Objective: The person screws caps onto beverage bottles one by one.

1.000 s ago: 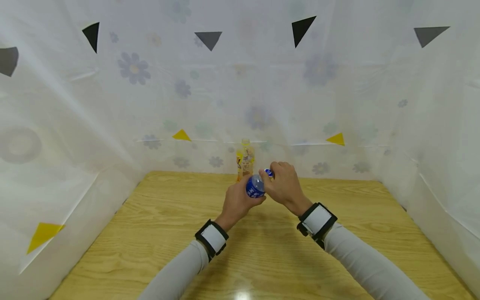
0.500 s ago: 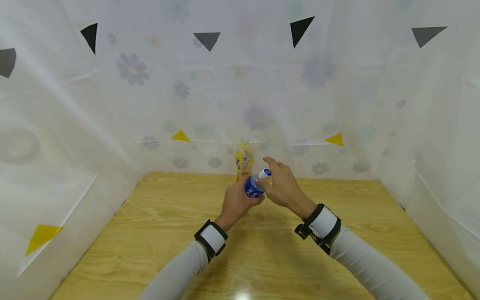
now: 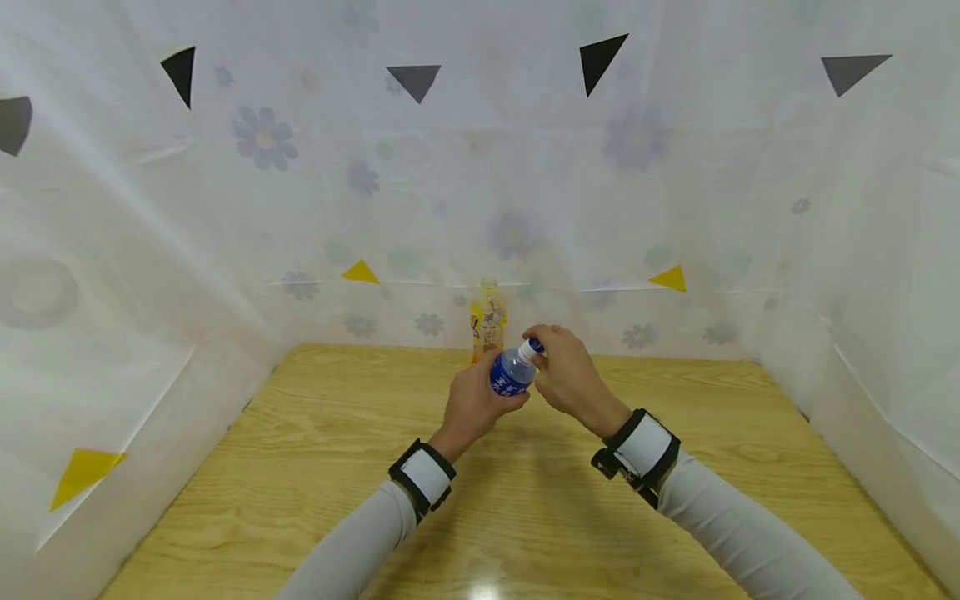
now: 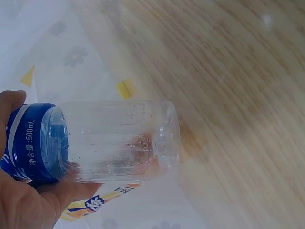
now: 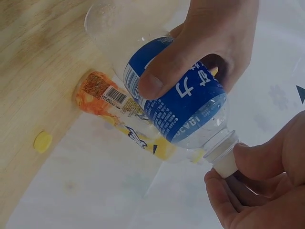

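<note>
My left hand [image 3: 474, 404] grips a clear plastic bottle [image 3: 510, 375] around its blue label, tilted above the table. The left wrist view shows the bottle's lower part [image 4: 124, 143], see-through with droplets inside. At the neck sits a white cap [image 5: 225, 164] with a blue top. The thumb and fingers of my right hand [image 3: 570, 379] pinch this cap, the thumb on its side in the right wrist view. Behind the hands stands a second bottle [image 3: 489, 321] with a yellow and orange label and no cap on its mouth.
A yellow bottle cap [image 5: 43, 141] lies on the wooden table [image 3: 315, 500] near the second bottle's base. A pale flower-patterned sheet [image 3: 480, 192] hangs behind the table's far edge, and similar sheets close in both sides.
A second ago the right hand was on the cap; half a second ago its fingers were spread off it. Now they have closed on the cap again. The left hand keeps its hold.
</note>
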